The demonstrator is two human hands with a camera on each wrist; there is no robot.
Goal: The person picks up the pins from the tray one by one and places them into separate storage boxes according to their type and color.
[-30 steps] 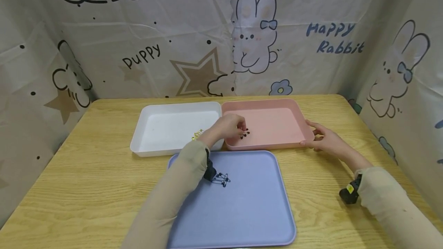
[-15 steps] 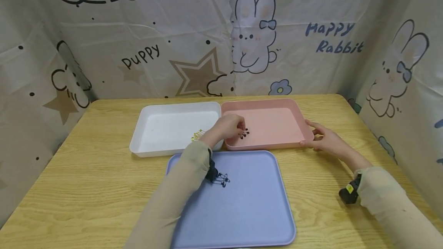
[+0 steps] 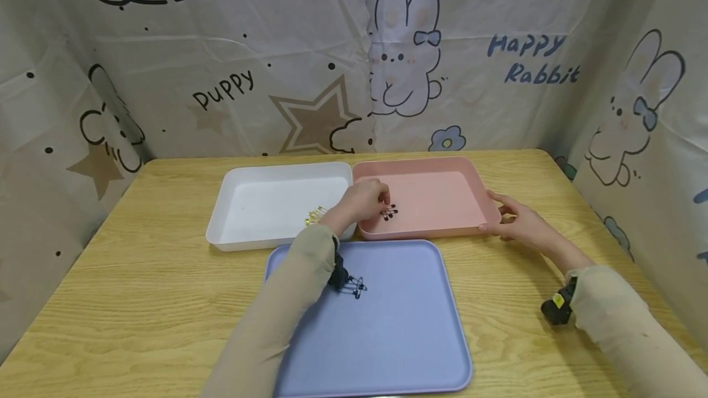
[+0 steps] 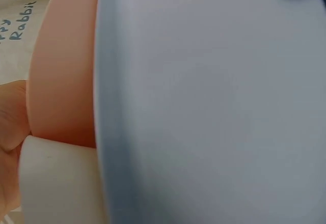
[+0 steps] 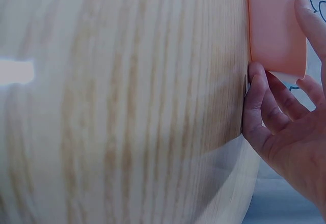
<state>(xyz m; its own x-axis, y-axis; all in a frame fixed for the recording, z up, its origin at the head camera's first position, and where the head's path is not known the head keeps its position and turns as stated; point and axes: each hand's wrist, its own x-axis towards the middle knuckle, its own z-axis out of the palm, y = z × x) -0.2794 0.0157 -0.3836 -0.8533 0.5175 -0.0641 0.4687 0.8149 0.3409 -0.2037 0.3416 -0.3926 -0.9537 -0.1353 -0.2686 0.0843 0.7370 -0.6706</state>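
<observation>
My left hand reaches into the near left part of the pink tray. Its fingers are curled, and the fingertips pinch at a small group of dark-tipped safety pins on the tray floor. The right hand grips the right end of that same tray, thumb at the near corner and fingers along the side. In the right wrist view its fingers bend beside the tray's pink wall. Gold safety pins lie in the white tray, partly hidden by the left wrist.
A blue tray lies in front, under the left forearm, with several black safety pins near the wrist camera. White and pink trays stand side by side on the wooden table. A printed curtain closes the back and sides.
The left fingers have shifted very slightly back from the dark-tipped pins, which show a little more. The right hand and all three trays hold their places.
</observation>
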